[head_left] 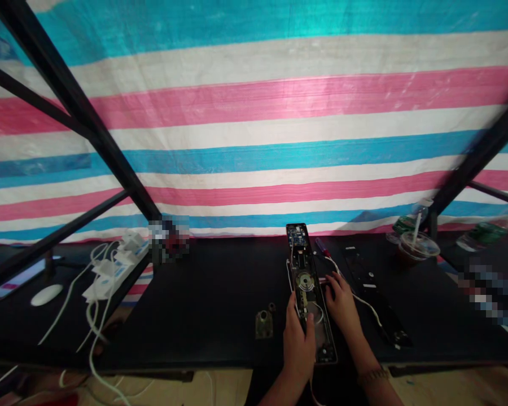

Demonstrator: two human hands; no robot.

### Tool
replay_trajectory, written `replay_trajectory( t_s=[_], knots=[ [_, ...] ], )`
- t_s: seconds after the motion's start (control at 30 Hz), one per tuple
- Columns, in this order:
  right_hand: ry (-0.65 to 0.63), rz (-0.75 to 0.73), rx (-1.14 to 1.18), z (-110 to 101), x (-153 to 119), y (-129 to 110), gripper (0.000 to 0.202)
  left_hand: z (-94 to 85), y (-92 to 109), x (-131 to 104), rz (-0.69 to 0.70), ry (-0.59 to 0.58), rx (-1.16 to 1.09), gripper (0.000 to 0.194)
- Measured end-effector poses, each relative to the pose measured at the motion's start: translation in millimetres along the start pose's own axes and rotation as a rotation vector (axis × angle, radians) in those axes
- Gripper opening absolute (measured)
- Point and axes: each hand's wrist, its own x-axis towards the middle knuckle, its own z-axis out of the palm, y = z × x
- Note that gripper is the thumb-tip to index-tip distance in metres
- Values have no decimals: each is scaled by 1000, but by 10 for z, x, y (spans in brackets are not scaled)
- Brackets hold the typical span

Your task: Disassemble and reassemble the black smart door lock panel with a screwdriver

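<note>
Fingers (292, 307) of the left hand (298, 344) are clamped on the left edge of the opened device (305, 281), with the thumb over its interior; fingers of the right hand (342, 301) are bent at the right edge, and whether they grip anything cannot be told. With the device as dial centre and 12 o'clock facing away from the person, the device stands out lengthwise on a matt black tabletop (211, 304). Creased plastic sheeting (279, 96), striped teal, white, pink and blue, hangs at 12 o'clock; straight black frame bars (80, 124) slant down at 10 and 2 o'clock. The long, narrow casing contains a blue circuit board (296, 234) and a round, ringed part. Locate the slim screwdriver (321, 246) at 1 o'clock, the long dark panel (366, 286) at 3 o'clock, the squarish component (263, 325) at 8 o'clock, the white power strip (112, 279) at 9 o'clock and the clear, round-lidded cup (412, 251) at 2 o'clock
</note>
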Motion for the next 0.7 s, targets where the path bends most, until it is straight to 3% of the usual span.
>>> replay_trajectory(
  t_s=[0.7],
  knots=[
    [-21,32,99,-78,-33,36,40,-8,10,-12,20,19,-2,60]
  ],
)
